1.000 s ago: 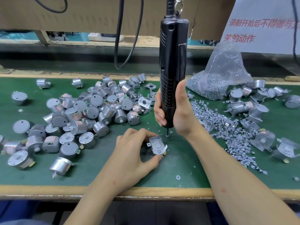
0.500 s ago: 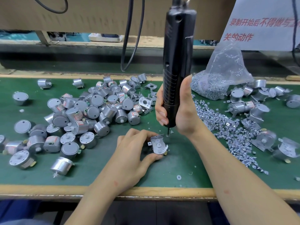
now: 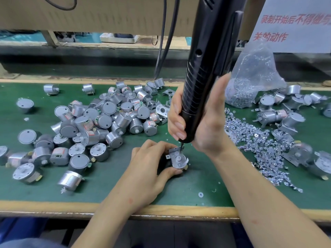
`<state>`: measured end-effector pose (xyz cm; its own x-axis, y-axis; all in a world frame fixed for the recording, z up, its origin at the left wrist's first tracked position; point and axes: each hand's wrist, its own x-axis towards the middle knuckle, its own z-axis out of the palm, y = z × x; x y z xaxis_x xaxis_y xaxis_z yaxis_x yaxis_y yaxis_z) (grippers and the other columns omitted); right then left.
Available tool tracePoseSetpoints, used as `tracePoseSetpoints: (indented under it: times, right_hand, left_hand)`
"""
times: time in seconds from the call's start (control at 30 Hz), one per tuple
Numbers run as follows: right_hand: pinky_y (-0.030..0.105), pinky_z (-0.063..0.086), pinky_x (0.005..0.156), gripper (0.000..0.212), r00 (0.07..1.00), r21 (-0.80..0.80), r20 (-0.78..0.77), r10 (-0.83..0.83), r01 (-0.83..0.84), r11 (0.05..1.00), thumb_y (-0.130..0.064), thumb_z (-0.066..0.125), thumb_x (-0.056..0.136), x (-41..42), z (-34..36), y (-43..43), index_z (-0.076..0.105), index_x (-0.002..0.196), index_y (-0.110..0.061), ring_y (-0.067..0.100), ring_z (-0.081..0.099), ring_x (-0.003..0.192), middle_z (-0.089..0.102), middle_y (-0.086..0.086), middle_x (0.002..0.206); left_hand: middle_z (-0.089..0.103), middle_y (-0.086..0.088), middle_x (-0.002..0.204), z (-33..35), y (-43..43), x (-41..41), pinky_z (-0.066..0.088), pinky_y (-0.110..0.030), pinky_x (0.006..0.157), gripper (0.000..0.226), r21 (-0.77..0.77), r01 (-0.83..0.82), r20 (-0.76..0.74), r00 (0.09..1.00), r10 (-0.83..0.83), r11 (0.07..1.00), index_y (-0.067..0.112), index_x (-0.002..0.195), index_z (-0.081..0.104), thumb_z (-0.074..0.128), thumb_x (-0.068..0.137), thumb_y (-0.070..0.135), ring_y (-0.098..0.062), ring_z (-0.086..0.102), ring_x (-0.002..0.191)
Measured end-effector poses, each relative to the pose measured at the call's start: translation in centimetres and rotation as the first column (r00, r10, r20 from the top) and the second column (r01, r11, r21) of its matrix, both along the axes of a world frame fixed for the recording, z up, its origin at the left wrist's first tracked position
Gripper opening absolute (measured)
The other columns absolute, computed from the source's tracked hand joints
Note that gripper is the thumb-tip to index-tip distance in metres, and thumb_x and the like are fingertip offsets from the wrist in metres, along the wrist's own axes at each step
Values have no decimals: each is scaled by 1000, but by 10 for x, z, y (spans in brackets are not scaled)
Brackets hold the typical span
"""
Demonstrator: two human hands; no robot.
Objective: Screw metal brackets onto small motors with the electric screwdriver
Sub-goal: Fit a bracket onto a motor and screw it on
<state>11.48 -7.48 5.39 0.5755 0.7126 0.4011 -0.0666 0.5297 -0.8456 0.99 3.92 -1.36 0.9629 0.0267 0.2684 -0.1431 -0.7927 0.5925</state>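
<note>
My left hand grips a small silver motor with a metal bracket on top, held on the green mat near the front centre. My right hand is wrapped round the black electric screwdriver, which leans with its top to the right. Its bit tip sits on the bracket's upper corner. The motor body is mostly hidden under my left fingers.
A heap of bare motors covers the left of the mat. Loose screws spread to the right, beside a clear bag of screws and several bracketed motors. Black cables hang behind. The wooden table edge runs along the front.
The screwdriver has tilted further, its top swinging right, and its bit has come down onto the bracket's corner. My left hand has kept the motor in place.
</note>
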Motion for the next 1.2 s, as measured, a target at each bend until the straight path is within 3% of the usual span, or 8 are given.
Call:
tracePoseSetpoints:
  times: [0.13,0.3,0.53,0.7,0.87,1.2]
  right_hand:
    - [23,35,43,77,999,-42,0,-34,34,999,-90,51,67,-2,-1,3,52,70,-13,15,40,36,47,-1,50]
    - [23,36,44,76,998,-62,3,-68,68,996,-91,51,67,-2,0,3,54,69,-16,15,41,36,47,-1,51]
    - [23,36,44,77,998,-81,5,-62,62,995,-91,51,67,-1,-1,3,55,70,-14,15,41,36,47,-1,51]
    - [24,36,43,77,997,-82,17,-77,78,994,-91,50,69,0,-2,4,54,70,-14,16,41,36,47,0,51]
    - [24,36,43,76,994,-84,29,-101,103,991,-91,48,68,0,-1,4,54,68,-16,17,41,36,46,0,50]
    - [24,34,42,80,994,-103,17,-104,105,989,-94,51,64,-1,-5,7,52,68,-14,17,41,36,46,1,50]
  left_hand:
    - [50,29,99,0,0,1,30,-19,90,33,22,-4,2,1000,4,1000,36,113,57,69,84,47,-1,45,99]
    - [41,45,110,2,-2,0,32,-20,91,39,43,9,14,1000,-10,999,33,119,57,63,83,48,-2,44,95]
    - [40,47,110,2,-2,1,33,-20,90,37,52,16,20,1000,-17,999,36,117,55,61,83,48,-1,44,95]
    - [50,33,105,2,-1,1,30,-17,88,33,40,10,10,1000,-10,999,35,114,57,64,84,48,-2,46,97]
    - [47,33,90,1,-1,0,30,-15,87,33,21,-8,12,1000,8,1000,35,113,58,70,84,44,1,45,96]
    - [45,30,90,2,-1,0,28,-12,88,33,31,-10,17,1000,9,999,32,114,59,72,85,40,1,44,95]
